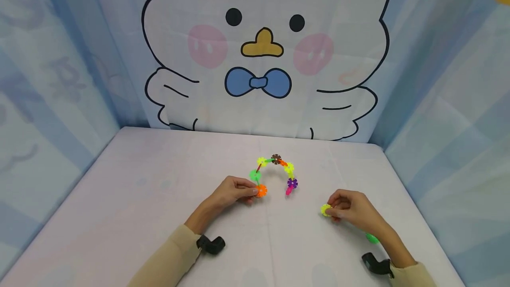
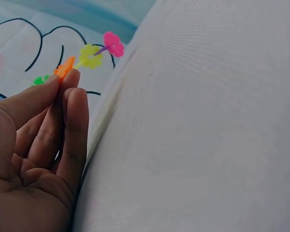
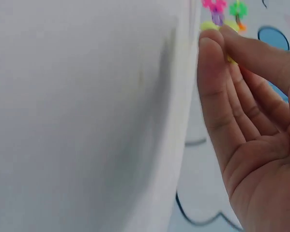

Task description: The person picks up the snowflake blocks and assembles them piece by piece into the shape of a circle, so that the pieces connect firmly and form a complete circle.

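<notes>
A curved chain of interlocking flower-shaped plastic discs, in green, yellow, brown, purple, pink and other colours, arches above the middle of the table in the head view. At its left end is an orange disc [image 1: 261, 190], pinched between the thumb and fingertips of my left hand [image 1: 236, 190]. A pink disc [image 1: 288, 191] forms the chain's other end, below a purple disc [image 1: 292, 183]. Apart from the chain, to its right, my right hand [image 1: 351, 207] pinches a loose yellow disc [image 1: 325, 210]. In the right wrist view, fingertips partly cover that yellow disc [image 3: 208, 26].
A green piece [image 1: 372, 238] lies on the white table [image 1: 159, 216], partly hidden behind the right forearm. Each wrist carries a black camera, the left one [image 1: 212, 245] and the right one [image 1: 376, 264]. A curtain [image 1: 255, 114] with a cartoon bird hangs behind the table.
</notes>
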Demonstrator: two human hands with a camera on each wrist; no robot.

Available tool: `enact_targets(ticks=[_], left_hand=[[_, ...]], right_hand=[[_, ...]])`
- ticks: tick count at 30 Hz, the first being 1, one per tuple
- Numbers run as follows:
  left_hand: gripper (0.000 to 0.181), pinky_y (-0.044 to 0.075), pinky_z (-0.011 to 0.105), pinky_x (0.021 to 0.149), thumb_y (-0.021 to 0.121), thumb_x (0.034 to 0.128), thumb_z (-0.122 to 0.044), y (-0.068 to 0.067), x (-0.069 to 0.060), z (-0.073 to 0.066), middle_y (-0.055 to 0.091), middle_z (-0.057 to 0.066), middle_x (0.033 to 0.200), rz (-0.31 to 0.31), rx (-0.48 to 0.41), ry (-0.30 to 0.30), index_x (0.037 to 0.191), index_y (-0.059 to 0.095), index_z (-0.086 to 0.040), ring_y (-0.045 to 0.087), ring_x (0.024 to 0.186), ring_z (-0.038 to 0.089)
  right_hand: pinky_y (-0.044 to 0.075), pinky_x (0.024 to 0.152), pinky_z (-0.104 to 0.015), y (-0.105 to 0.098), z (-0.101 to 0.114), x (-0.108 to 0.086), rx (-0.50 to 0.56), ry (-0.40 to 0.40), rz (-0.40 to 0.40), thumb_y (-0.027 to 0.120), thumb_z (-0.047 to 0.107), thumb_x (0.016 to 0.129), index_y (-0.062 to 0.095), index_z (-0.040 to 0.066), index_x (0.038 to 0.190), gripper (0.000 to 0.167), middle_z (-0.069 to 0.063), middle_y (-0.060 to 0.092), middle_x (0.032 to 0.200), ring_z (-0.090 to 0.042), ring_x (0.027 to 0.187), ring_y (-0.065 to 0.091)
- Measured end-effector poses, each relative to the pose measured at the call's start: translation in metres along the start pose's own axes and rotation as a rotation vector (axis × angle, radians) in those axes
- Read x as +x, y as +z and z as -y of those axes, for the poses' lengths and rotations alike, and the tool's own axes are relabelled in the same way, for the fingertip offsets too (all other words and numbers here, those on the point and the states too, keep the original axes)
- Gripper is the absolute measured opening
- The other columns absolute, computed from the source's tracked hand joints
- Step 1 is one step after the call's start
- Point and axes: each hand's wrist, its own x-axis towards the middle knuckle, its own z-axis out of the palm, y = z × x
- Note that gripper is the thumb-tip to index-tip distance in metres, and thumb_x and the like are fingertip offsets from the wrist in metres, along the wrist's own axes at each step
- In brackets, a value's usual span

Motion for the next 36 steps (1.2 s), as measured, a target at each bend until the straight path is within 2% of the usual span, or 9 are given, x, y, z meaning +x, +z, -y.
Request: enact_targets(ticks=[7,13,17,26,36], left_hand=[[0.026,0.064,0.026,0.073,0.079,0.0956,-0.011,0.000,0.001,0.001,0.083,0.007,0.094,-0.008,0.013,-0.002,0.117,0.077,0.005,0.074,0.072,0.010],[0.026,0.063,0.025,0.073,0.078,0.0968,-0.012,-0.001,0.001,0.001,0.082,0.005,0.092,0.000,0.027,0.007,0.117,0.077,0.005,0.073,0.072,0.008],[0.027,0.062,0.023,0.073,0.078,0.0970,-0.013,-0.001,0.001,0.001,0.082,0.003,0.092,0.010,0.034,0.010,0.117,0.077,0.005,0.072,0.072,0.008],[0.028,0.063,0.023,0.073,0.077,0.0971,-0.012,-0.001,0.000,0.001,0.083,0.008,0.094,0.011,0.028,0.015,0.117,0.076,0.008,0.072,0.072,0.008],[0.028,0.064,0.025,0.073,0.077,0.0964,-0.010,0.000,0.000,-0.001,0.082,0.011,0.095,0.000,0.010,-0.006,0.117,0.075,0.008,0.073,0.072,0.009]], right_hand=[[0.062,0.066,-0.025,0.034,0.022,0.029,0.046,-0.039,0.013,0.084,0.015,0.091,0.070,0.002,0.100,0.021,-0.006,0.076,0.083,-0.014,0.068,0.072],[0.063,0.069,-0.024,0.055,0.039,0.049,0.092,-0.090,0.024,0.084,0.014,0.091,0.071,0.003,0.101,0.019,-0.009,0.077,0.086,-0.017,0.070,0.074],[0.063,0.070,-0.023,0.067,0.050,0.058,0.106,-0.123,0.004,0.084,0.011,0.090,0.073,0.005,0.102,0.018,-0.008,0.077,0.088,-0.014,0.072,0.074],[0.061,0.070,-0.023,0.083,0.068,0.072,0.045,-0.202,0.005,0.083,0.012,0.091,0.075,0.011,0.097,0.011,-0.003,0.077,0.090,-0.007,0.073,0.072],[0.060,0.071,-0.021,0.091,0.072,0.078,0.045,-0.234,0.019,0.083,0.010,0.091,0.074,0.008,0.097,0.011,-0.007,0.077,0.091,-0.010,0.076,0.074]])
